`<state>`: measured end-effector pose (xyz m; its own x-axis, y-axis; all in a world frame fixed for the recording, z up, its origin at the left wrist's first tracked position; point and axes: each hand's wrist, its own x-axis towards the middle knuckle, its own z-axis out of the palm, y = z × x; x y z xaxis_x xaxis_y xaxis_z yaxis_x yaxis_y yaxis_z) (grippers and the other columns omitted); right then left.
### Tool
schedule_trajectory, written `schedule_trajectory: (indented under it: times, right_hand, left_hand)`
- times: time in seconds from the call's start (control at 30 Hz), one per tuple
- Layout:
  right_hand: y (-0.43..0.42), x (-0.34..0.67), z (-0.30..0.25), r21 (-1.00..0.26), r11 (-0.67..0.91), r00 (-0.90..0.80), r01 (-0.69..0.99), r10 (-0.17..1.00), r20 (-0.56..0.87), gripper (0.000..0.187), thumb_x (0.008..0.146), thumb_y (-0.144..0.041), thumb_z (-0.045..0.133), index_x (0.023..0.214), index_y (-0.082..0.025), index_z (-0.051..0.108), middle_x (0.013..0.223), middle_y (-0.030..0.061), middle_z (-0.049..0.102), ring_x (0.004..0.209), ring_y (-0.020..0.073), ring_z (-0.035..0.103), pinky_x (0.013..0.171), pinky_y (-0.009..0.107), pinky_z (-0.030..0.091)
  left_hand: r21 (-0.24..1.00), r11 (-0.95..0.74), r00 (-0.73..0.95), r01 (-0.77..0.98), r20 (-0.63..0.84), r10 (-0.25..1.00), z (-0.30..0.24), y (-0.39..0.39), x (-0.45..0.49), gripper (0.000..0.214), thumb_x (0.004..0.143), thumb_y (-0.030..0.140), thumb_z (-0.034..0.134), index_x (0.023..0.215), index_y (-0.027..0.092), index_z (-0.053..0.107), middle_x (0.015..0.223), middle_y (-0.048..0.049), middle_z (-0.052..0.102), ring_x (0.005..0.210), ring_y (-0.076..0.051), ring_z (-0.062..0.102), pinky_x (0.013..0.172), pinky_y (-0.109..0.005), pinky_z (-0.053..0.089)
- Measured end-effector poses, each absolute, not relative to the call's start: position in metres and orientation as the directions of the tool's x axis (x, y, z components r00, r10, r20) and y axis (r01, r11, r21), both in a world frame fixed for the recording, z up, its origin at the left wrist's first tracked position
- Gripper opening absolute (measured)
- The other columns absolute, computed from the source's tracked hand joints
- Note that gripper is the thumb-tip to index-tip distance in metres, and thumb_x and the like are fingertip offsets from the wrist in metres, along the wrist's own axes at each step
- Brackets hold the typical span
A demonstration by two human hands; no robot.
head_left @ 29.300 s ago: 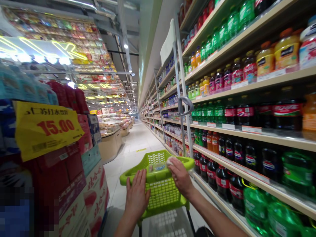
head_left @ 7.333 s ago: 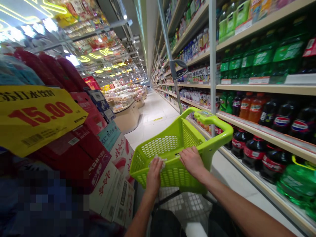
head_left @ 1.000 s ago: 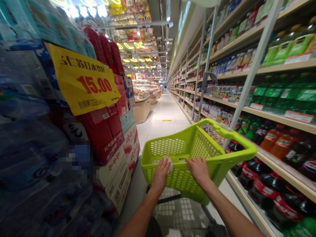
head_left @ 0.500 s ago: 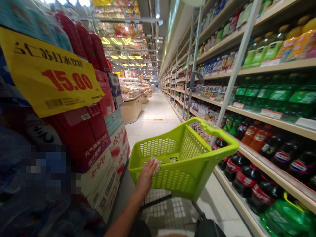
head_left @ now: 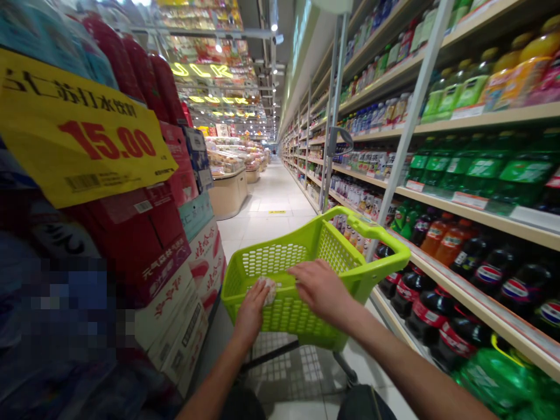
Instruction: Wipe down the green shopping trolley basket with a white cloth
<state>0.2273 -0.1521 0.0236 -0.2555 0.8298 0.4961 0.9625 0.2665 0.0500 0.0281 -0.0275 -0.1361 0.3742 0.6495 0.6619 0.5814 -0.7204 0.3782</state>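
Observation:
In the head view, a lime-green shopping cart (head_left: 289,309) with perforated basket walls stands sideways before me. My left hand (head_left: 251,309) is closed on a crumpled white cloth (head_left: 268,290), pressing it against the near rim toward the basket's left end. The cloth is partly hidden under the fingers. Over the same rim, further right, is my right hand (head_left: 317,289), its fingers loosely bent and apart, pointing left. Nothing shows in that hand; whether it touches the rim I cannot tell.
Drink shelves (head_left: 472,204) line the right side, with large bottles on the lowest level. Stacked drink cartons (head_left: 175,315) and a yellow price sign (head_left: 96,140) crowd the left. A tiled aisle (head_left: 266,204) runs ahead past a rounded display counter (head_left: 230,195).
My right hand has come into view from the lower right, over the cart's near rim. My left hand stays at the rim with the cloth. The view has shifted slightly.

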Motion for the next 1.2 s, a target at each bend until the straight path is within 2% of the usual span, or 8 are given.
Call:
schedule_trajectory:
  times: [0.1, 0.17, 0.27, 0.43, 0.57, 0.7, 0.97, 1.2]
  right_hand:
    - [-0.138, 0.296, 0.007, 0.028, 0.022, -0.034, 0.999, 0.863, 0.504, 0.024, 0.081, -0.019, 0.044, 0.092, -0.010, 0.064, 0.093, 0.0156, 0.064, 0.092, 0.0269, 0.052, 0.087, 0.050, 0.028]
    - [-0.134, 0.321, -0.008, 0.068, -0.052, 0.012, 0.996, 0.874, 0.485, 0.023, 0.083, -0.023, 0.045, 0.094, -0.014, 0.063, 0.089, 0.0114, 0.065, 0.090, 0.0257, 0.053, 0.090, 0.051, 0.023]
    - [-0.134, 0.322, -0.025, 0.143, -0.122, 0.041, 0.982, 0.881, 0.471, 0.023, 0.085, -0.030, 0.044, 0.092, -0.021, 0.064, 0.083, 0.0044, 0.065, 0.087, 0.0226, 0.053, 0.092, 0.051, 0.018]
    - [-0.134, 0.307, -0.030, 0.156, -0.144, 0.044, 0.977, 0.857, 0.514, 0.023, 0.086, -0.032, 0.043, 0.093, -0.023, 0.063, 0.084, 0.0024, 0.064, 0.086, 0.0210, 0.052, 0.094, 0.047, 0.015]
    - [-0.135, 0.307, -0.031, 0.142, -0.150, 0.050, 0.978, 0.838, 0.543, 0.023, 0.086, -0.031, 0.043, 0.092, -0.022, 0.063, 0.085, 0.0028, 0.064, 0.086, 0.0205, 0.051, 0.095, 0.046, 0.014]
    - [-0.137, 0.302, -0.034, 0.131, -0.170, 0.068, 0.977, 0.825, 0.561, 0.024, 0.086, -0.030, 0.042, 0.093, -0.022, 0.063, 0.086, 0.0031, 0.064, 0.088, 0.0211, 0.051, 0.096, 0.047, 0.013]
    - [-0.137, 0.297, -0.034, 0.142, -0.175, 0.070, 0.974, 0.834, 0.548, 0.026, 0.083, -0.036, 0.046, 0.099, -0.020, 0.060, 0.093, 0.0050, 0.064, 0.092, 0.0232, 0.050, 0.095, 0.049, 0.015]
    - [-0.139, 0.293, -0.033, 0.120, -0.191, 0.095, 0.974, 0.828, 0.552, 0.025, 0.083, -0.035, 0.047, 0.097, -0.020, 0.061, 0.092, 0.0053, 0.064, 0.092, 0.0228, 0.051, 0.095, 0.048, 0.015]
  left_hand:
    - [0.400, -0.630, 0.230, 0.666, 0.693, 0.683, -0.140, -0.021, -0.008, 0.059, 0.063, -0.005, 0.030, 0.112, 0.019, 0.054, 0.123, -0.0040, 0.053, 0.116, -0.018, 0.045, 0.098, -0.042, 0.039]
    - [0.417, -0.587, 0.164, 0.694, 0.702, 0.693, -0.141, -0.021, -0.014, 0.063, 0.061, -0.007, 0.029, 0.112, 0.019, 0.053, 0.122, -0.0037, 0.054, 0.116, -0.017, 0.046, 0.098, -0.042, 0.039]
    - [0.389, -0.635, 0.244, 0.668, 0.691, 0.680, -0.137, -0.033, 0.025, 0.062, 0.062, -0.007, 0.030, 0.114, 0.019, 0.052, 0.125, -0.0042, 0.051, 0.120, -0.018, 0.041, 0.100, -0.043, 0.038]
    - [0.260, -0.785, 0.442, 0.563, 0.707, 0.551, -0.129, -0.050, 0.092, 0.057, 0.068, -0.005, 0.032, 0.117, 0.017, 0.050, 0.128, -0.0059, 0.048, 0.124, -0.018, 0.035, 0.099, -0.042, 0.038]
    - [0.293, -0.682, 0.294, 0.670, 0.739, 0.607, -0.139, -0.036, 0.033, 0.062, 0.064, -0.008, 0.031, 0.116, 0.020, 0.051, 0.126, -0.0037, 0.050, 0.119, -0.018, 0.042, 0.098, -0.042, 0.040]
    - [0.365, -0.583, 0.140, 0.726, 0.752, 0.645, -0.147, -0.020, -0.013, 0.059, 0.063, -0.008, 0.028, 0.112, 0.014, 0.054, 0.122, -0.0105, 0.052, 0.117, -0.023, 0.045, 0.096, -0.048, 0.040]
    - [0.284, -0.758, 0.380, 0.587, 0.731, 0.567, -0.137, -0.040, 0.068, 0.057, 0.069, -0.005, 0.031, 0.118, 0.018, 0.049, 0.127, -0.0064, 0.049, 0.123, -0.017, 0.036, 0.100, -0.041, 0.037]
    - [0.388, -0.602, 0.161, 0.698, 0.734, 0.660, -0.141, -0.021, 0.011, 0.065, 0.062, -0.008, 0.028, 0.117, 0.018, 0.051, 0.127, -0.0071, 0.049, 0.121, -0.020, 0.039, 0.100, -0.046, 0.036]
